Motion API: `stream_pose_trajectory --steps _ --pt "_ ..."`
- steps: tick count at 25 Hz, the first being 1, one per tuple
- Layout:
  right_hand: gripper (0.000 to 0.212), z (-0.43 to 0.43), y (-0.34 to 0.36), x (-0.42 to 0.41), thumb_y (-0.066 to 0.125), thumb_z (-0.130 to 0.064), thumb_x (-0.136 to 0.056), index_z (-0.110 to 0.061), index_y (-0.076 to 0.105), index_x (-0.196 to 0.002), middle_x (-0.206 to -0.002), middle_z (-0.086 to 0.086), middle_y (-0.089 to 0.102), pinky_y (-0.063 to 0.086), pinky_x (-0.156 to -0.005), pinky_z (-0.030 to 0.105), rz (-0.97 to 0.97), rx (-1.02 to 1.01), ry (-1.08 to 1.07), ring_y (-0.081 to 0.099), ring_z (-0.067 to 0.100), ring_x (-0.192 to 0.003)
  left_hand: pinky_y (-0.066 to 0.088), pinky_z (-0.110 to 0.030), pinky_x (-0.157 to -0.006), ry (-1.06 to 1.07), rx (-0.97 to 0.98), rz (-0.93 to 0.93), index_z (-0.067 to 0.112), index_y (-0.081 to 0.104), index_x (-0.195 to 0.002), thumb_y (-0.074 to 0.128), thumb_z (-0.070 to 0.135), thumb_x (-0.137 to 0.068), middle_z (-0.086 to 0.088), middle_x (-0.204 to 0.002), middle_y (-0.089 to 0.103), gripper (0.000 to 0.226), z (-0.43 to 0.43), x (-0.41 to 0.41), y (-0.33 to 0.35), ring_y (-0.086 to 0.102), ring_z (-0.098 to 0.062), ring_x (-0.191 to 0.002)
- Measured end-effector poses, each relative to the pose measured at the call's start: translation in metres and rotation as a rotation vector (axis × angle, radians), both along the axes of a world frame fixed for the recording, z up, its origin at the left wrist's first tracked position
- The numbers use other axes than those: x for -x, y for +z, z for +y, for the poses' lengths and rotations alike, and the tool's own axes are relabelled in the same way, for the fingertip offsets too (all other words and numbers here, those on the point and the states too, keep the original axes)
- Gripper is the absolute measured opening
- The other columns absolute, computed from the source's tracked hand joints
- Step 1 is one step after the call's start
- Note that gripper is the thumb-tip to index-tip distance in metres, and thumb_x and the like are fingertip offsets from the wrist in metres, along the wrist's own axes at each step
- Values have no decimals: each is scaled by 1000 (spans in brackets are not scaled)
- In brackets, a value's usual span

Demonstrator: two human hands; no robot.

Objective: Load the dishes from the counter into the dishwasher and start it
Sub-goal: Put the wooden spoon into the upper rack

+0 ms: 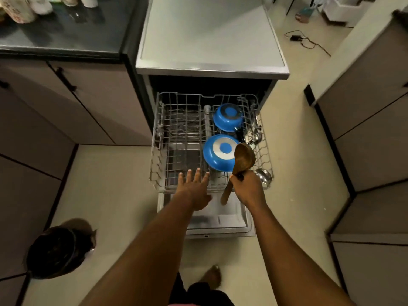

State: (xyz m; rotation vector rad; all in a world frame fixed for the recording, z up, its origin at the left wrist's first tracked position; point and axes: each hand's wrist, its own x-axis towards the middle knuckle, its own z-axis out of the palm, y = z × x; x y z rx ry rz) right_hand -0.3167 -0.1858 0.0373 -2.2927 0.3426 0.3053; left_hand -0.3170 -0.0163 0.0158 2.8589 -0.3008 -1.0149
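Head view: the right hand is gripping a wooden spoon at its neck over the rack's near right part, with its long axis running near to far, bowl pointing far and handle tip near. The left hand is reaching with straight, spread fingers over the near rim. Two upturned blue pans are sitting just beyond the spoon, steel ladles are lying at the right, and a cat is sitting near left.

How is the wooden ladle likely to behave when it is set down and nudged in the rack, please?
The wooden ladle looks stiff: its handle runs straight through the right hand. Being wood, it is probably light for its size. Its rounded bowl may rock on the wire rack, and the slim handle could slip between wires.
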Motion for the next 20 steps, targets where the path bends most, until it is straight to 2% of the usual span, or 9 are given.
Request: stream_pose_trajectory --steps 7,9,11,14,17,20 --pt "15 -58 -13 -41 61 -28 -93 -18 65 -82 -74 -4 67 53 -68 32 -1 -3 -61 65 16 -73 -6 -57 -118 11 -15 118 22 -11 -156 45 46 -100 -11 -163 -17 83 -56 -9 -43 -14 -35 -149" --pt "14 -67 -18 -58 61 -28 -93 -17 66 -86 -76 -4 67 49 -64 28 -11 -8 -107 62 12 -69 -7 -57 -119 16 -21 163 22 -13 -156 48 42 -100 -12 -162 -19 85 -61 -17 -58 -16 -35 -149" --pt "17 -76 -22 -78 63 -27 -92 -12 69 -91 -77 -3 66 44 -66 26 -42 3 -132 61 14 -70 -9 -56 -118 36 -24 226 23 -16 -155 47 39 -100 -11 -161 -23 85 -69 -22 -75 -19 -35 -148" --pt "20 -88 -27 -107 64 -26 -91 -9 71 -96 -79 -1 68 47 -68 27 -101 -31 -236 65 18 -74 -10 -56 -119 27 -47 326 22 -18 -155 46 36 -100 -9 -161 -25 85 -78 -28 -94 -20 -34 -148" --pt "21 -100 -29 -126 65 -24 -91 -7 71 -100 -86 2 71 48 -74 26 -199 -43 -334 67 17 -79 -9 -55 -119 21 -55 394 20 -20 -154 48 39 -99 -9 -160 -27 89 -86 -27 -109 -20 -32 -148" --pt "25 -119 -39 -139 64 -26 -91 -6 70 -104 -91 5 73 54 -79 29 -275 -29 -389 69 18 -83 -10 -53 -120 29 -66 417 18 -24 -152 55 48 -94 -9 -158 -32 103 -93 -29 -120 -24 -33 -147"
